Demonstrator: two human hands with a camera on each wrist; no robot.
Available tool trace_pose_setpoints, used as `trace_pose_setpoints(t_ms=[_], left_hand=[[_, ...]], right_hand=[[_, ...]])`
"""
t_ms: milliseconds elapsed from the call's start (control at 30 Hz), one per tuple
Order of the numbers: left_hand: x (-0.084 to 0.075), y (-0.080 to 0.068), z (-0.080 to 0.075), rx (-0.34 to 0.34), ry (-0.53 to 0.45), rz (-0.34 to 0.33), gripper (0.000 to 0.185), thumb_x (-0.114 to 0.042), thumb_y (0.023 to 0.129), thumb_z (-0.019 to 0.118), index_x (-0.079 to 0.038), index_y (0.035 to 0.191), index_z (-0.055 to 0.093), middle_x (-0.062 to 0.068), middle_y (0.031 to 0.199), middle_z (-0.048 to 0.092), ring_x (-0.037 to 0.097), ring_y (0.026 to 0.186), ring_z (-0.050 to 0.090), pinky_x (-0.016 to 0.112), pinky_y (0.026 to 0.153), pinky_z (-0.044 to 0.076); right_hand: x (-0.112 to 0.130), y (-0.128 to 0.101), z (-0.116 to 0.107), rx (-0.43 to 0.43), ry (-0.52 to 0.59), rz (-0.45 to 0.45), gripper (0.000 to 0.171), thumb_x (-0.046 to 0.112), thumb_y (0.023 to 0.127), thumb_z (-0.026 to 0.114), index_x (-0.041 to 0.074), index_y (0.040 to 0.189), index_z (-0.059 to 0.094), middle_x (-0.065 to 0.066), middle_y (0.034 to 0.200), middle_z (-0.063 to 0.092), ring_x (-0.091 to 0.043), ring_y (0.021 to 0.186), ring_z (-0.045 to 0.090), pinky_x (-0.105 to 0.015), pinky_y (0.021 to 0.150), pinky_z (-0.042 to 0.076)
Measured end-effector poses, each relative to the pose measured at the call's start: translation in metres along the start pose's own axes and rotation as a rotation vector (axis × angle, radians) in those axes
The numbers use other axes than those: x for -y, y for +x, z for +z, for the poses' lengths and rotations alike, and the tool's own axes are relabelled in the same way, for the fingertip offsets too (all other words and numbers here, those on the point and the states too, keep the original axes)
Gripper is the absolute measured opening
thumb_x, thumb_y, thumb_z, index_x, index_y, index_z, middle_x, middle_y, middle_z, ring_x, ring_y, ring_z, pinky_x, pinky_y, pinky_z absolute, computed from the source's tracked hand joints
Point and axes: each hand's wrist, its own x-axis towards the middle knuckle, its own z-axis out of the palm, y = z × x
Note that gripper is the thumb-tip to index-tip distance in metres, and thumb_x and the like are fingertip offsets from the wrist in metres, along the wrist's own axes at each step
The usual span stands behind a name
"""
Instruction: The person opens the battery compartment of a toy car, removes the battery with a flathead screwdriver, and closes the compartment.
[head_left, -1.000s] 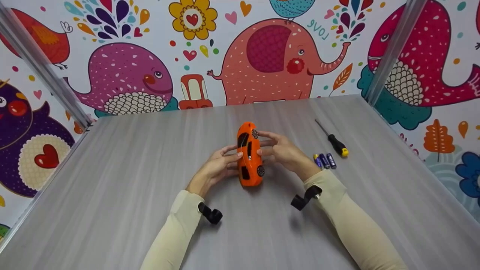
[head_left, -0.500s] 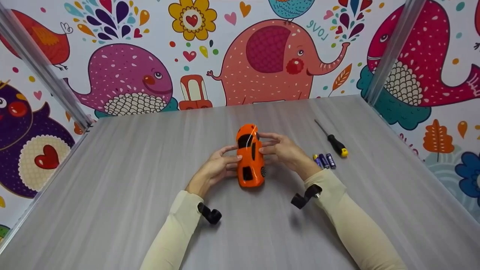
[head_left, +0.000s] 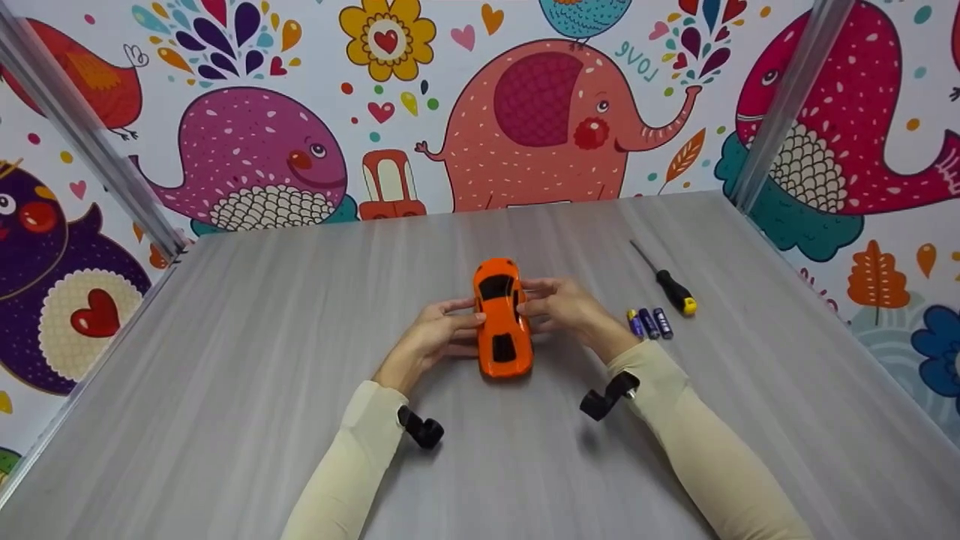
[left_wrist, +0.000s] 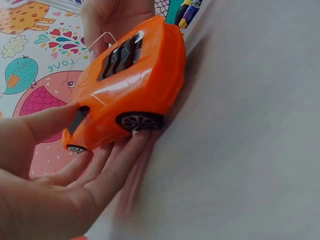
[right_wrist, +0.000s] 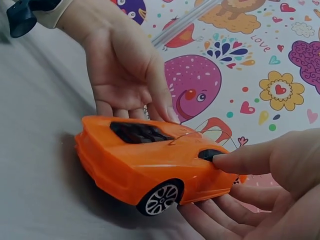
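Observation:
An orange toy car (head_left: 506,319) with dark windows is held between both hands just above the table, roof up, its long side running away from me. My left hand (head_left: 439,330) grips its left side, thumb on the upper body and fingers underneath, as the left wrist view shows on the car (left_wrist: 135,80). On the other side my right hand (head_left: 574,307) pinches it, the thumb at the side window and the fingers below. A thin pale wire arcs over the roof of the car (right_wrist: 145,155) in the right wrist view. The underside is hidden.
To the right lie several small batteries (head_left: 649,323) side by side. Behind them rests a screwdriver (head_left: 671,286) with a black and yellow handle. A wall with cartoon animals (head_left: 540,120) stands behind the grey table (head_left: 262,337), between metal posts (head_left: 787,112).
The toy car has rolled from its side, with the right wheels showing, to roof up. Its far end has come slightly nearer. Both hands have kept hold of it.

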Motion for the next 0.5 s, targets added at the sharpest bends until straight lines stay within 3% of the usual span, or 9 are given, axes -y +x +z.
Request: trace_pose_setpoints(t_ms=[333,500], left_hand=[[0.004,0.003,-0.001,-0.048,0.013,0.023,0.053,-0.002,0.092,0.068,0.005,0.142,0.051,0.023,0.126,0.068,0.020,0.095,0.070,0.047,0.093,0.058],[0.004,0.003,-0.001,-0.059,0.012,0.015,0.052,0.000,0.090,0.069,0.006,0.139,0.053,0.024,0.128,0.066,0.022,0.098,0.071,0.046,0.093,0.058]], right_hand=[[-0.008,0.006,0.005,0.000,0.049,0.034,0.054,0.007,0.093,0.067,0.003,0.145,0.050,-0.020,0.140,0.058,-0.025,0.109,0.066,-0.039,0.092,0.059],[-0.011,0.008,0.007,0.030,0.100,0.047,0.054,0.003,0.095,0.062,0.001,0.147,0.046,-0.023,0.143,0.054,-0.025,0.109,0.065,-0.038,0.091,0.059]])
